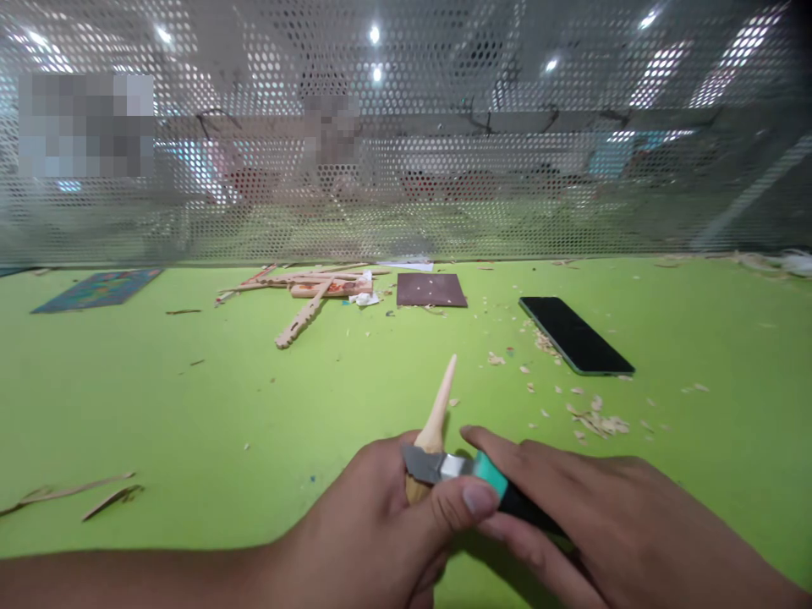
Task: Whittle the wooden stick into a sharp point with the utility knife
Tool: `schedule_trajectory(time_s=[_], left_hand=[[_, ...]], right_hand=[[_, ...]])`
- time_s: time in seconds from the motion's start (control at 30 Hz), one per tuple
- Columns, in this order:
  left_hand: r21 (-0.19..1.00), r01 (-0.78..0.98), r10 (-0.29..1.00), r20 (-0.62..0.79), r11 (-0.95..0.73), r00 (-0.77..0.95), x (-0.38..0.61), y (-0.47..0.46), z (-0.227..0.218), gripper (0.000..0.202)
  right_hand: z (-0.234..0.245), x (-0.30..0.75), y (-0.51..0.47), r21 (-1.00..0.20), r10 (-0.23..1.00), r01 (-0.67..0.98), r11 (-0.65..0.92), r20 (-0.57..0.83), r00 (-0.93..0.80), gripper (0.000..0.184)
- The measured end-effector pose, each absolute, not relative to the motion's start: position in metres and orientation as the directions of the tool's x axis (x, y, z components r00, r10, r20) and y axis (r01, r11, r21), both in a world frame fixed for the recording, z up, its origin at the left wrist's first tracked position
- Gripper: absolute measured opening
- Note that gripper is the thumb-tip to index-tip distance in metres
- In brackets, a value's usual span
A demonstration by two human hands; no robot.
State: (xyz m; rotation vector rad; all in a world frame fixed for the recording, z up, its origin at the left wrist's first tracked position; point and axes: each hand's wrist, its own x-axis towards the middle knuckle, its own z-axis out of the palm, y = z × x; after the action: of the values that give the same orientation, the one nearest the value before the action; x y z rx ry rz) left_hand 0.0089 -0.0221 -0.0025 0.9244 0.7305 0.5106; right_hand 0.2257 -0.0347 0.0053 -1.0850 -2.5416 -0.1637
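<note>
My left hand [374, 524] is closed around the thick end of a pale wooden piece [439, 413] whose carved, tapered tip points away from me. Its thumb presses on the back of a knife blade [424, 464]. My right hand [589, 524] grips the knife's teal and black handle [501, 486], index finger stretched along it. The blade lies across the wood just above my left fingers. Both hands are low in the view, over the green table [254, 406].
A black phone [576, 335] lies to the right, with wood shavings [596, 421] scattered around it. A brown sandpaper sheet [431, 289] and a pile of wooden sticks [304, 296] sit further back. A perforated metal screen [406, 127] walls the far edge. Slivers [82, 495] lie at left.
</note>
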Motion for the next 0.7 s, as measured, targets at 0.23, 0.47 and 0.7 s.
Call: schedule_trajectory(time_s=[0.23, 0.47, 0.7], left_hand=[[0.85, -0.116, 0.697, -0.335, 0.514, 0.635, 0.009, -0.024, -0.003, 0.053], [0.848, -0.177, 0.689, -0.265, 0.5, 0.674, 0.006, -0.023, -0.006, 0.046], [0.857, -0.146, 0.659, -0.26, 0.495, 0.706, 0.005, -0.017, -0.001, 0.045]], right_hand=[[0.007, 0.225, -0.038, -0.009, 0.65, 0.723, 0.691, 0.445, -0.616, 0.043], [0.014, 0.235, -0.025, -0.145, 0.711, 0.742, 0.654, 0.451, -0.539, 0.039], [0.017, 0.234, -0.02, -0.277, 0.717, 0.663, 0.695, 0.338, -0.61, 0.041]])
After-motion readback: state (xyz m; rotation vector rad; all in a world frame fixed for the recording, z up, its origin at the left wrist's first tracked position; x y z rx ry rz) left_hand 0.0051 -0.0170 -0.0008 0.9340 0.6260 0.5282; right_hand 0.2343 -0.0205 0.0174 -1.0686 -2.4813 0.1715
